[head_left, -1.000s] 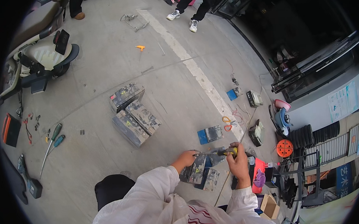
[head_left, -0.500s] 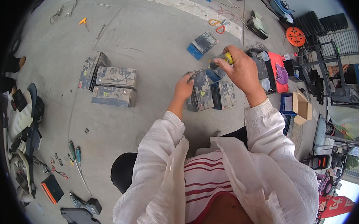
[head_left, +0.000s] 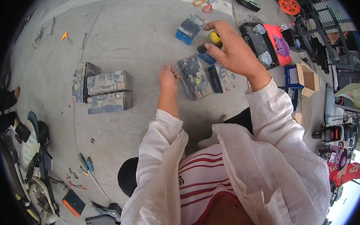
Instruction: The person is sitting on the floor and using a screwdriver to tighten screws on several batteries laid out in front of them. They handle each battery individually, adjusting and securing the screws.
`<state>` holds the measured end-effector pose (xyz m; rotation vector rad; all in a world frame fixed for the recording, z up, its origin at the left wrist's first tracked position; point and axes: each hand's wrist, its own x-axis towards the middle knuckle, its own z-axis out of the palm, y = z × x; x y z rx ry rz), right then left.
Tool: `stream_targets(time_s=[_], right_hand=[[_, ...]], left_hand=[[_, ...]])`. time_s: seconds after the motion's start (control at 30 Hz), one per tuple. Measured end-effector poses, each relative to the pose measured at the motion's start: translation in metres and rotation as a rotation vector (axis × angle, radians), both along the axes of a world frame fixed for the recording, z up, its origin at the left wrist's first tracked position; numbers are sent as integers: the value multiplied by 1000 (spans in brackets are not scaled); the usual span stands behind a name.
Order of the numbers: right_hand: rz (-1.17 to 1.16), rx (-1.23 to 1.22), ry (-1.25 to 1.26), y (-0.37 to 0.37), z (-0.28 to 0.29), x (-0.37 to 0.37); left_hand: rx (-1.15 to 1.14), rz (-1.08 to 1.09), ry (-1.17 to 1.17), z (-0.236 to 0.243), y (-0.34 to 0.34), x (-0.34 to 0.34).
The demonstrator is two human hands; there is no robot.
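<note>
My left hand [head_left: 169,75] is closed just left of the nearest dusty battery [head_left: 195,77], its fingers curled together; anything inside is too small to make out. My right hand [head_left: 234,50] is over the right-hand batteries, thumb and fingers apart around a screwdriver [head_left: 214,38] with a yellow and black handle. The fingers look loose, and the screwdriver seems to rest by a blue-sided battery [head_left: 207,58] partly under the hand. Another battery [head_left: 221,77] stands beside the nearest one, and a blue-ended battery [head_left: 190,28] lies farther off.
Three more batteries [head_left: 107,83] are grouped at left. Orange-handled scissors [head_left: 203,5] lie far off. Long screwdrivers [head_left: 89,170] and a power drill [head_left: 107,208] are at lower left. A red toolbox lid [head_left: 276,44] and an open cardboard box [head_left: 306,79] stand at right.
My left hand has drawn back left from the battery top. My right hand has loosened around the screwdriver, which has moved away from the nearest battery. The whole view has shifted slightly.
</note>
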<state>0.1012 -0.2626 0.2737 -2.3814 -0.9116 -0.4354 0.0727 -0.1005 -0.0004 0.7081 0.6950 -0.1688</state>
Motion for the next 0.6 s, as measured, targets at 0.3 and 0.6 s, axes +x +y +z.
stream_targets(time_s=[0.3, 0.6], right_hand=[[-164, -117, 88, -3, 0, -3], [-317, -334, 151, 13, 5, -2]], left_hand=[[-414, 214, -71, 27, 23, 9], [-409, 256, -91, 35, 31, 9]])
